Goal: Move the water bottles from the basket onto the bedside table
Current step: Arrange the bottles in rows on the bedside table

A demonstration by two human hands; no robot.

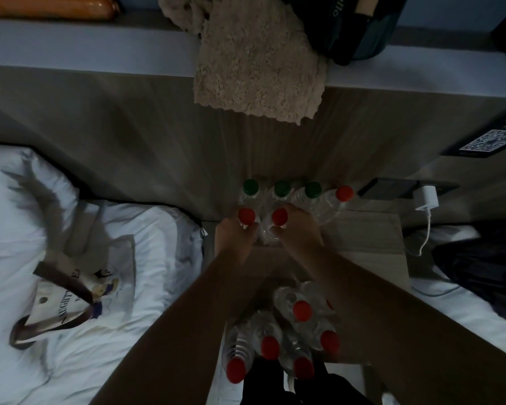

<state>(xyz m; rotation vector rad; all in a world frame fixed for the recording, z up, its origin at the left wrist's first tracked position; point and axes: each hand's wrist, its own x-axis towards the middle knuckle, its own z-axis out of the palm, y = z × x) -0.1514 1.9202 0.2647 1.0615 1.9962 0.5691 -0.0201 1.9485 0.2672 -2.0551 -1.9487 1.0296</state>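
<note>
My left hand [236, 235] is shut on a red-capped water bottle [246, 215] standing on the bedside table [371, 232]. My right hand [297, 229] grips a second red-capped bottle [280, 216] beside it. Behind them, against the wooden wall panel, stand three green-capped bottles [282, 188] and one more red-capped bottle [344, 193]. Below my forearms several red-capped bottles [302, 311] lie heaped together near the bottom of the view; the basket holding them is hidden in the dark.
A white bed [70, 229] with a printed tote bag [79, 290] lies to the left. A white charger [427, 198] with its cable hangs at the table's right. A fluffy beige cloth [257, 68] drapes over the ledge above. Dark fabric lies at right.
</note>
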